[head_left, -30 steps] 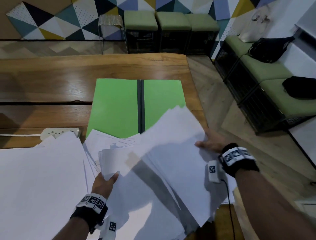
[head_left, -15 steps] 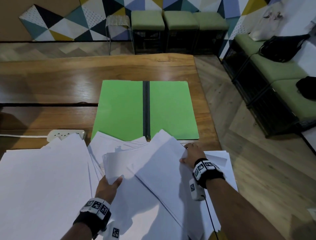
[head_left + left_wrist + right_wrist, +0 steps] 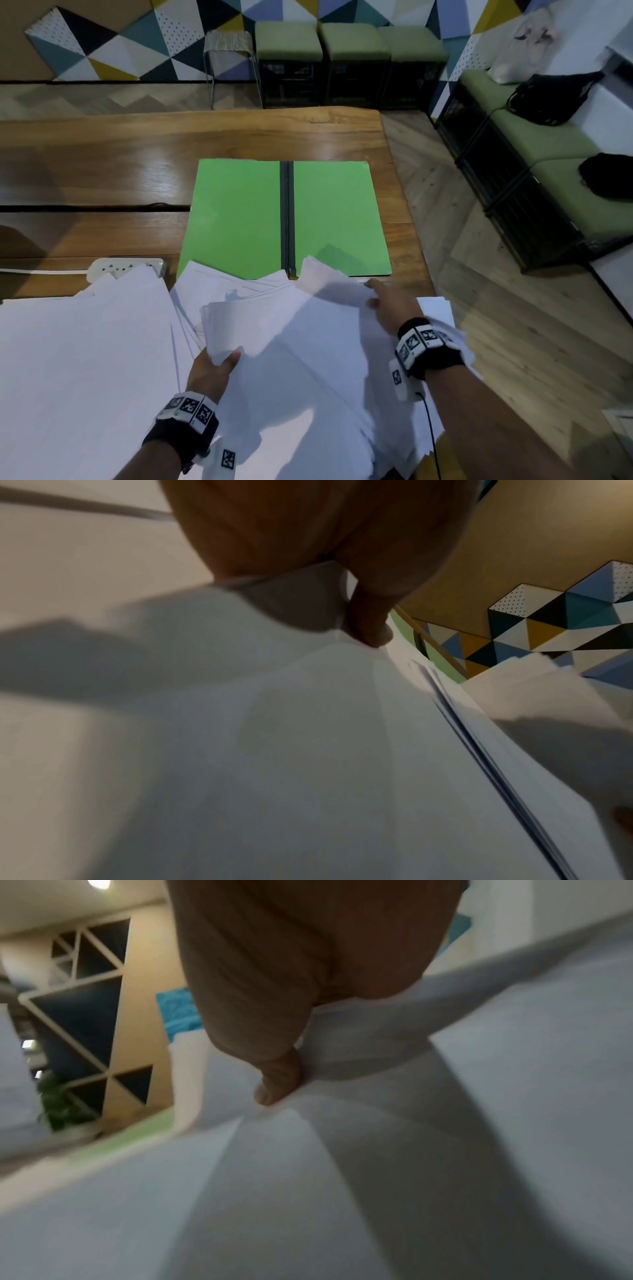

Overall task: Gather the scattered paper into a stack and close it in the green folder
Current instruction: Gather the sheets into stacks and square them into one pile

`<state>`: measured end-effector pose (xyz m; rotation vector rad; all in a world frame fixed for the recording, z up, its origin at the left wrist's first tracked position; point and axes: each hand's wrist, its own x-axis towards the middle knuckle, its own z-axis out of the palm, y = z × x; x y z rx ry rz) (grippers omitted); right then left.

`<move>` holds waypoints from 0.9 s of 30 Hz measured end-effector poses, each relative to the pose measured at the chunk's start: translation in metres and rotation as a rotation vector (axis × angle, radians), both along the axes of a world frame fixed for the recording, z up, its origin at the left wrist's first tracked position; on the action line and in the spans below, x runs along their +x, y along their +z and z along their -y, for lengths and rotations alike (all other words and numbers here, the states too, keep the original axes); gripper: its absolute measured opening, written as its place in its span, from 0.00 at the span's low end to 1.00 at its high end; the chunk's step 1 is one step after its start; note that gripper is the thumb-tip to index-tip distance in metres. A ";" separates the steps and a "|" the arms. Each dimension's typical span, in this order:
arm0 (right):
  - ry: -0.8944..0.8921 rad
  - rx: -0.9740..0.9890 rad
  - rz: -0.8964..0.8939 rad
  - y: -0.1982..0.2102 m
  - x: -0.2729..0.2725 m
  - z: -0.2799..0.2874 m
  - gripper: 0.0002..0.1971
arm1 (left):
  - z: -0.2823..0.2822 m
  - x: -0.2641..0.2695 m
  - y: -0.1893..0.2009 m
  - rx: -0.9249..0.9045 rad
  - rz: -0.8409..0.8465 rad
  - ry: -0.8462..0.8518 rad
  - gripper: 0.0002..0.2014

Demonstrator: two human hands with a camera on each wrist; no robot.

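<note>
- Left hand [image 3: 214, 370]: gripping the near-left corner of the gathered sheaf of paper [image 3: 291, 342], thumb on top, fingers hidden beneath; same pinch plain in the left wrist view [image 3: 368, 626].
- Right hand [image 3: 387, 305]: clamped on the sheaf's far-right edge, thumb pressed into the top sheet in the right wrist view [image 3: 279, 1085], paper buckling a little around it.
- Sheaf itself: fanned and uneven, corners splayed, far tips overlapping the near edge of the green folder [image 3: 239, 219].
- More loose sheets [image 3: 78, 359] spread flat to the left on the wooden table [image 3: 102, 164], partly covering a white power strip [image 3: 126, 267]; a few more lying under the right wrist.
- Key relation: folder open and flat straight ahead of both hands, just beyond the sheaf, dark spine [image 3: 287, 212] running away from the body. Sheaf's long axis skewed to that spine.
- Right hand nearer, almost touching the right-hand leaf's near edge.
- Likely step: still squaring the stack; the left-side sheets remain ungathered, so probably not ready to go forward onto a leaf.
</note>
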<state>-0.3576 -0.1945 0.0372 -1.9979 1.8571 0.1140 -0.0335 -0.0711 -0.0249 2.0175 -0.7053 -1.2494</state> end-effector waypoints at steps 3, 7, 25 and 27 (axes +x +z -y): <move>-0.091 -0.126 0.074 0.045 -0.010 0.018 0.16 | -0.001 0.002 -0.001 -0.008 -0.014 0.001 0.10; -0.254 -0.314 0.177 0.100 -0.032 0.038 0.15 | -0.001 0.003 -0.005 -0.005 -0.015 -0.001 0.12; -0.434 0.217 0.544 -0.049 0.061 -0.075 0.16 | -0.004 0.004 -0.001 -0.128 -0.120 0.109 0.25; -0.507 0.199 0.647 -0.047 0.071 -0.079 0.25 | -0.003 0.001 0.002 -0.135 -0.157 0.168 0.23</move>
